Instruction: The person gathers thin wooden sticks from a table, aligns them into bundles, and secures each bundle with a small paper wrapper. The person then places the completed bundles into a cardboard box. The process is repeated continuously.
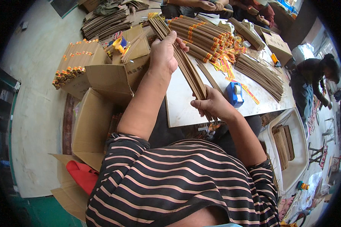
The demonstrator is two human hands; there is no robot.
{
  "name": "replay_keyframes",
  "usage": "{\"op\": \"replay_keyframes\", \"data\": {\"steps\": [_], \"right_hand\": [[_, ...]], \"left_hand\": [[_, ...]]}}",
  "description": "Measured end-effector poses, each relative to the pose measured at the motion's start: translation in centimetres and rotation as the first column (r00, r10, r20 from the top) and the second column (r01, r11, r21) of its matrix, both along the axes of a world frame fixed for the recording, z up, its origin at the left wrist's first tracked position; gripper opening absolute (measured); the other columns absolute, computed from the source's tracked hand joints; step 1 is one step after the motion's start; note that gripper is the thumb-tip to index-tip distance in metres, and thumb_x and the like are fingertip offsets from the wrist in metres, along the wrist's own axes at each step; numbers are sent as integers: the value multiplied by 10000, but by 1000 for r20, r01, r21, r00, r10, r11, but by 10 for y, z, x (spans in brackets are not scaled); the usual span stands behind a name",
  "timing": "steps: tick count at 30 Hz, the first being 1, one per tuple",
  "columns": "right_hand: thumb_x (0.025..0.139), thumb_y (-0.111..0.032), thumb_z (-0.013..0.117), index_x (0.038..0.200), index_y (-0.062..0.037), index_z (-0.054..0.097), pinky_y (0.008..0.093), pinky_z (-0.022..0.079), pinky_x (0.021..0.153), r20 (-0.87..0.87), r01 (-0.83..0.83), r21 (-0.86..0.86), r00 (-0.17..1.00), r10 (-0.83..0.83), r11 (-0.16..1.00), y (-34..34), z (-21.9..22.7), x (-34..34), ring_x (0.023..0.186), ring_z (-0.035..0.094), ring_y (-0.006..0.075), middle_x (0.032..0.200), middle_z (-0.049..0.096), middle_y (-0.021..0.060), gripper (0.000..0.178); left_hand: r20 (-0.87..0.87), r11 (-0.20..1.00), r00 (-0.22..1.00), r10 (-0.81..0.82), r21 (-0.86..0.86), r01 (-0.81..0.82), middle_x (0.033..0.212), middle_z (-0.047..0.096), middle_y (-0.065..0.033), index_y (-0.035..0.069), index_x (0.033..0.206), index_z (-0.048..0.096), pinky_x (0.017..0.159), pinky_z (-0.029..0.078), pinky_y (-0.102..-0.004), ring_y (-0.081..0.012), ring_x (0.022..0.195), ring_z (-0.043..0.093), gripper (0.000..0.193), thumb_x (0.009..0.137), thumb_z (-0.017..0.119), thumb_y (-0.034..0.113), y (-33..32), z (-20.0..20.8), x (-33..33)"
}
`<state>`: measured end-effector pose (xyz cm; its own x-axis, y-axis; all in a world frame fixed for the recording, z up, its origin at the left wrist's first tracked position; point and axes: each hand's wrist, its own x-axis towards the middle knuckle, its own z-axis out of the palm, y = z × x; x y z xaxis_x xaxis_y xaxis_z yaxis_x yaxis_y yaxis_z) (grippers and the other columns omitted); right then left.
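A bundle of long brown incense sticks (187,67) slants across the front of me, held above the table. Toward its far end my left hand (164,53) is wrapped round it, thumb on top. Near the bundle's lower end, my right hand (213,104) grips it with the fingers curled. A few loose sticks (212,77) lie on the white table (182,109) beside the bundle. Just right of my right hand stands a blue tape dispenser (235,94). Red and yellow paper strips (246,90) are scattered beyond it.
Wrapped stick bundles (197,34) are piled at the table's far side, with loose sticks (259,75) to the right. An open cardboard box (91,121) stands left; a white tub (295,147) holds more sticks at right. Co-workers' hands (212,5) show across the table.
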<state>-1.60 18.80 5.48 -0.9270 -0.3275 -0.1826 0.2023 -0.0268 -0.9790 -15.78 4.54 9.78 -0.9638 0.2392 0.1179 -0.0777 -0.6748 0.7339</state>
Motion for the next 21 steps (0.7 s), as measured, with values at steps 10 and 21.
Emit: {"op": "replay_keyframes", "data": {"steps": [10,21], "right_hand": [[816,-186,639,900,-13,477,224,401,419,52,103,100,993,-109,990,3,9,27,478,497,93,625,507,27,252],[874,-209,565,881,-51,459,220,342,372,-44,135,133,991,-130,982,9,-13,41,410,415,83,595,443,-6,191]], "left_hand": [[27,964,968,-250,96,247,592,470,-16,102,803,477,506,429,-294,-127,507,475,175,836,635,168,26,-17,61],[135,996,987,-87,-21,91,559,447,1,101,688,464,452,381,-266,-105,448,423,280,848,626,263,43,-24,62]]}}
